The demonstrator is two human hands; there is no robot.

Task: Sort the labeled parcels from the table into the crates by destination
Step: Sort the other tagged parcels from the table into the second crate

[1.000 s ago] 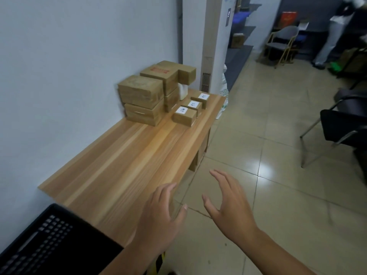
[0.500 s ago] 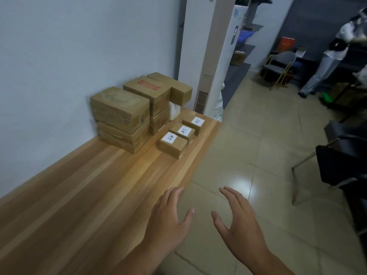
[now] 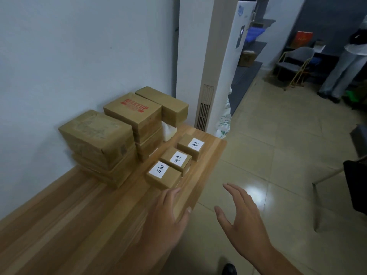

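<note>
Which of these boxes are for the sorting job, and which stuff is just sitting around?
For the job: near parcel, middle parcel, far parcel, each with a white label; table; left hand and right hand, both empty.
Just lying about: big brown boxes stacked by the wall, MAKEUP box, grey chair. No crate is in view.

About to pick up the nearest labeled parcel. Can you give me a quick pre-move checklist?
1. Hands free: left hand and right hand are open, holding nothing: ok.
2. Label faces up on the nearest labeled parcel: ok.
3. Nothing stacked on it: ok.
4. Gap to the middle parcel behind it: cannot tell, they look pressed together.
5. Destination crate in sight: not ok, none shows.
</note>
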